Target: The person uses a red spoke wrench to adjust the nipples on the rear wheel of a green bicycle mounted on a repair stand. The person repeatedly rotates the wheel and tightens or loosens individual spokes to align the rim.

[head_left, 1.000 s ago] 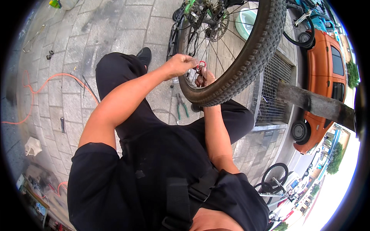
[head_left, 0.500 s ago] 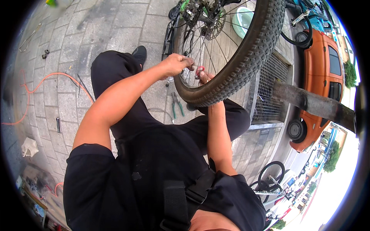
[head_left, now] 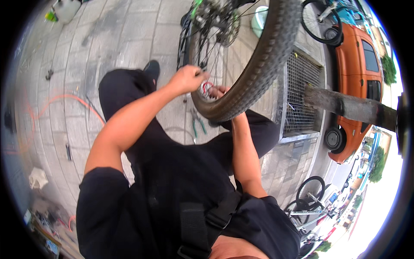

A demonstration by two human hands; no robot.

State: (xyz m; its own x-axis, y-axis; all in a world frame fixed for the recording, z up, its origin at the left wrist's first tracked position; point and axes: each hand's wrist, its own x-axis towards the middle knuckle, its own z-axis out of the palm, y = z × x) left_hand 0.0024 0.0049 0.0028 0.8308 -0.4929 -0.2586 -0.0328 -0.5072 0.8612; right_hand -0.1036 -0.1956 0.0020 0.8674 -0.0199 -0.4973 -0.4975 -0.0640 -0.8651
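Observation:
A bicycle wheel with a knobby black tyre point(head_left: 258, 80) stands in front of me, its spokes running up to the hub and brake disc point(head_left: 233, 30). My right hand point(head_left: 221, 91) reaches behind the tyre to the spokes, with its fingertips closed on a small red ring-shaped spoke wrench point(head_left: 206, 89) close to the rim. At the left side of the rim my left hand point(head_left: 188, 79) is curled, its fingertips blurred against the spokes. What they pinch, if anything, is hidden. Green-handled pliers point(head_left: 198, 123) lie on the paving below the wheel.
An orange hose point(head_left: 64, 97) crosses the paving at left. To the right are a metal grating point(head_left: 302, 90), a wooden post point(head_left: 345, 105) and an orange car point(head_left: 358, 82). A pale green basin point(head_left: 259, 20) sits behind the wheel. Other bicycles point(head_left: 311, 192) stand at lower right.
The red spoke wrench and my right fingers have shifted left and slightly down toward the rim. My left hand has moved slightly left and down. The whole view has shifted a little.

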